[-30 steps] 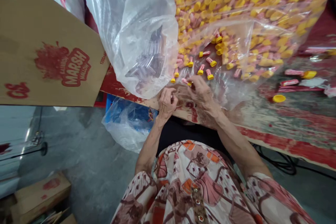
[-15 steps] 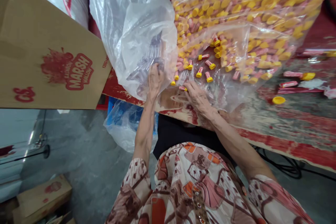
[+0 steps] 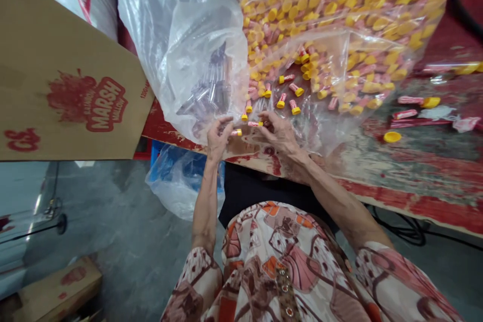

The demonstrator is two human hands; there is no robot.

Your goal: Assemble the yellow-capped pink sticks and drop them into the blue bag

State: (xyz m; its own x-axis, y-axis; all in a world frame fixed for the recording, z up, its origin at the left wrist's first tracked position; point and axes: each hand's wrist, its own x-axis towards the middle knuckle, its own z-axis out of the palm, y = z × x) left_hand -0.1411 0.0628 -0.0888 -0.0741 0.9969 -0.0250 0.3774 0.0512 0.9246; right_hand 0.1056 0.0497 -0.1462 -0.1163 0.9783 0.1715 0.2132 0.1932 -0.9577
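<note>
My left hand (image 3: 219,140) is just outside the mouth of a white plastic bag (image 3: 166,20), fingers closed at the tips around a small tube with a yellow cap (image 3: 238,132). Much of that tube is hidden by the thumb. Facing it, my right hand (image 3: 279,133) pinches the yellow end of a small red-and-white patterned tube (image 3: 253,124) low over the table. Inside the white bag lie several clear plastic pieces (image 3: 211,85), their exact kind unclear. Several loose yellow-capped tubes (image 3: 295,107) lie beyond my right hand, at the opening of a big clear bag (image 3: 349,43) full of them.
A cardboard carton (image 3: 75,75) stands on the left. On the worn red table (image 3: 422,176) at right lie a yellow cap (image 3: 392,137) and more tubes (image 3: 410,101). Below the table edge hangs a clear bag in a blue crate (image 3: 160,161). Black cables (image 3: 407,231) lie underneath.
My left hand has come out of the white bag toward me, and a yellow-capped tube now shows at its fingertips. My right hand's fingers have closed in around its tube. The view has shifted slightly.
</note>
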